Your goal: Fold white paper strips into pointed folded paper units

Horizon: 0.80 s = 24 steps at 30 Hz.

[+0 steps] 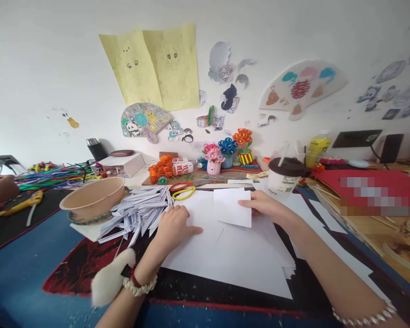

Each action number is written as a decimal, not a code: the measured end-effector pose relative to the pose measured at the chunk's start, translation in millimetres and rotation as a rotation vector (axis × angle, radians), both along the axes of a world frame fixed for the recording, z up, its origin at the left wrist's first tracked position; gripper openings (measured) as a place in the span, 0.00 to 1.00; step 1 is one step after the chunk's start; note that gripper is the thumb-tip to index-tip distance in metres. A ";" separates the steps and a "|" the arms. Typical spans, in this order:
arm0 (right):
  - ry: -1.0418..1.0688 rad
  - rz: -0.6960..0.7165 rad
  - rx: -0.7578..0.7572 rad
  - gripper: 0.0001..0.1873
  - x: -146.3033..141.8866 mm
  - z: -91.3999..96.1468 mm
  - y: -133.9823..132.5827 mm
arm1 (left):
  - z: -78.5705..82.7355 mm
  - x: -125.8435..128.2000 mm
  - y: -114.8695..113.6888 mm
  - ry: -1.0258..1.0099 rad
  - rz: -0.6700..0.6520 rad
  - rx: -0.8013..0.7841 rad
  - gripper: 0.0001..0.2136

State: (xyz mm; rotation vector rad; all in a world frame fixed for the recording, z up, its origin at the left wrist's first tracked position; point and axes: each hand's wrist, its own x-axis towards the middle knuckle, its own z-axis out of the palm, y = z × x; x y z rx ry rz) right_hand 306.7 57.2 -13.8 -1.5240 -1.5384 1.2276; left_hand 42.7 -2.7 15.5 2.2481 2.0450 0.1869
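My right hand (264, 207) pinches a small white piece of paper (233, 205), which looks folded, between thumb and fingers just above a large white sheet (225, 259). On the left part of that sheet rests my left hand (176, 228), its thumb stretched out and its fingers bent downward, their tips partly hidden. Beside it lies a heap of narrow folded white paper strips (136, 209). Scissors with yellow and red handles (183, 193) lie just beyond my left hand.
A pinkish bowl (92, 193) stands left of the strips. Behind are a lidded cup (284, 177) and flower pots (214, 166). More paper (328, 246) lies at right. Another person's hand (0, 191) shows at the left edge near a yellow-handled tool (22, 203).
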 end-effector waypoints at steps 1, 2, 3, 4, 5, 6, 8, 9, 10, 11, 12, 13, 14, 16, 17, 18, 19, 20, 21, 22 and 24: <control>-0.069 0.011 0.010 0.10 2.2 -0.5 0.5 | 0.8 -1.5 1.4 -0.015 0.008 -0.022 0.17; -0.137 0.012 0.024 0.11 3.8 -0.7 0.6 | 2.4 -3.7 3.5 -0.042 0.011 -0.044 0.15; -0.192 0.004 0.042 0.12 5.1 -0.8 0.5 | 4.8 -6.6 6.2 -0.068 0.008 -0.059 0.13; -0.229 -0.009 0.062 0.13 5.9 -1.0 0.3 | 7.7 -10.2 9.3 -0.090 0.003 -0.065 0.12; -0.267 -0.016 0.085 0.14 6.4 -1.4 0.1 | 11.3 -14.2 12.6 -0.108 0.002 -0.060 0.10; -0.304 -0.021 0.105 0.15 6.4 -2.2 0.0 | 15.5 -18.3 16.0 -0.121 0.009 -0.044 0.08; -0.376 -0.068 0.181 0.12 4.4 -4.1 0.0 | 24.9 -25.1 22.4 -0.143 0.029 0.010 0.06; -0.404 -0.111 0.237 0.12 2.0 -4.7 -0.1 | 29.9 -27.0 25.4 -0.165 0.029 0.038 0.06; -0.428 -0.195 0.348 0.16 -1.4 -4.3 -0.6 | 34.6 -27.5 28.3 -0.207 0.023 0.064 0.06; -0.419 -0.274 0.464 0.24 -5.9 -2.6 -1.6 | 38.8 -26.2 31.2 -0.275 0.011 0.092 0.08; -0.349 -0.311 0.551 0.30 -11.2 0.7 -3.3 | 42.4 -23.1 34.1 -0.444 -0.003 0.126 0.09; -0.226 -0.298 0.579 0.34 -17.3 5.7 -5.7 | 45.3 -18.5 37.1 -0.614 -0.023 0.158 0.11; -0.068 -0.229 0.536 0.35 -23.9 12.3 -8.8 | 47.3 -12.7 40.0 -0.756 -0.047 0.186 0.12; 0.311 0.064 0.343 0.32 -38.2 28.1 -15.9 | 49.4 1.1 45.3 -0.982 -0.129 0.190 0.14; 0.474 0.182 0.260 0.32 -45.5 36.0 -19.0 | 49.5 8.1 47.4 -1.023 -0.172 0.205 0.14; 0.587 0.242 0.190 0.31 -52.7 43.1 -21.4 | 49.1 14.6 49.0 -1.032 -0.202 0.250 0.13; 0.653 0.245 0.147 0.28 -59.6 48.9 -22.9 | 48.1 20.2 50.1 -1.015 -0.206 0.309 0.12; 0.687 0.184 0.135 0.24 -66.1 52.8 -23.2 | 46.4 24.8 50.6 -0.973 -0.188 0.388 0.10; 0.691 0.116 0.138 0.23 -71.9 54.7 -22.6 | 44.1 28.1 50.7 -0.908 -0.153 0.474 0.09; 0.678 0.059 0.146 0.22 -76.8 54.8 -21.3 | 41.0 30.3 50.5 -0.826 -0.112 0.567 0.07; 0.667 -0.002 0.156 0.22 -83.8 50.1 -18.2 | 33.0 32.1 49.4 -0.631 -0.082 0.740 0.06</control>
